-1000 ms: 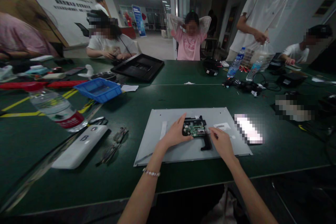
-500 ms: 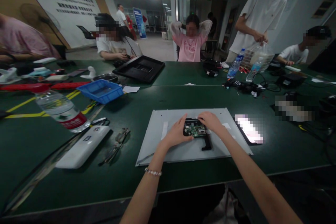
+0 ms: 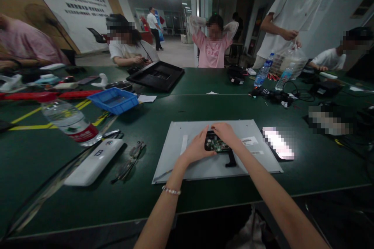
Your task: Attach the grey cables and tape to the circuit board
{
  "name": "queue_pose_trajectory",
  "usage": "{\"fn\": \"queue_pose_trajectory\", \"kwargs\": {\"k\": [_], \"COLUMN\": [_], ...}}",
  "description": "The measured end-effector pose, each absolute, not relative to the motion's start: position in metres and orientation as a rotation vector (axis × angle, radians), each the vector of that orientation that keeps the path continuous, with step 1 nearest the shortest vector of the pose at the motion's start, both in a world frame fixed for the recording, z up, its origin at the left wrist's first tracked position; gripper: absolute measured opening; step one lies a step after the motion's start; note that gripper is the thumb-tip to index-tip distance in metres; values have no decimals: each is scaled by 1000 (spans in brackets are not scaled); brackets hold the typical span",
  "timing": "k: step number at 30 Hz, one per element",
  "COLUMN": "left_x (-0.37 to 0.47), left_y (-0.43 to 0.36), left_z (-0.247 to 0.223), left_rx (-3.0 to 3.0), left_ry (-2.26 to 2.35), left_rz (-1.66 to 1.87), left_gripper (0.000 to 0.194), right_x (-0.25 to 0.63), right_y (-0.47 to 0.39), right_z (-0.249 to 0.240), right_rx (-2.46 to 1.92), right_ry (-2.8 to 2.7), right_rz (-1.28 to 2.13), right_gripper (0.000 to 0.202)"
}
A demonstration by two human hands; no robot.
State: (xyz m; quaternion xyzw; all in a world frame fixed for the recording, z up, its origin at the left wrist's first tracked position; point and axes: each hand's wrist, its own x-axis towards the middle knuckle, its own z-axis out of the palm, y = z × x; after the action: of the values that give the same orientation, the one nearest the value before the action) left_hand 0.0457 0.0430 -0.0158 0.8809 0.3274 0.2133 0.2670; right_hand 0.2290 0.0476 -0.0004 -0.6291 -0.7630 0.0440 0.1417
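A grey flat panel [image 3: 201, 167] lies face down on the green table [image 3: 181, 109] in front of me. On it sits a small green circuit board [image 3: 216, 144] in a black frame with a black stem [image 3: 230, 159] toward me. My left hand [image 3: 197, 148] rests against the board's left side, fingers curled on its edge. My right hand [image 3: 225, 134] lies over the board's far top edge, fingers bent down onto it. Both hands touch the board; neither lifts it.
A lit phone [image 3: 277, 143] lies right of the panel. At left are a white case [image 3: 93, 161], glasses [image 3: 128, 160], a water bottle [image 3: 68, 121] on its side and a blue tray [image 3: 114, 100]. A black monitor shell [image 3: 156, 75], more bottles [image 3: 263, 74] and cables [image 3: 274, 96] sit farther back. Several people surround the table.
My right hand moved from the board's right side up over its far top edge and a little left. My left hand stayed at the board's left side.
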Motion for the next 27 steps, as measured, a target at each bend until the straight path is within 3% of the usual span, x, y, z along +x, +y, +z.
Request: {"fn": "queue_pose_trajectory", "kwargs": {"k": [15, 27], "left_x": [46, 48], "left_y": [42, 43], "left_z": [-13, -10], "left_rx": [2394, 2388], "left_ry": [886, 898], "left_rz": [572, 561], "left_gripper": [110, 110], "right_x": [248, 296], "right_y": [11, -66], "right_z": [7, -30], "right_rx": [-1670, -1592], "right_ry": [-2094, -1958], "right_rz": [141, 244], "right_gripper": [29, 32]}}
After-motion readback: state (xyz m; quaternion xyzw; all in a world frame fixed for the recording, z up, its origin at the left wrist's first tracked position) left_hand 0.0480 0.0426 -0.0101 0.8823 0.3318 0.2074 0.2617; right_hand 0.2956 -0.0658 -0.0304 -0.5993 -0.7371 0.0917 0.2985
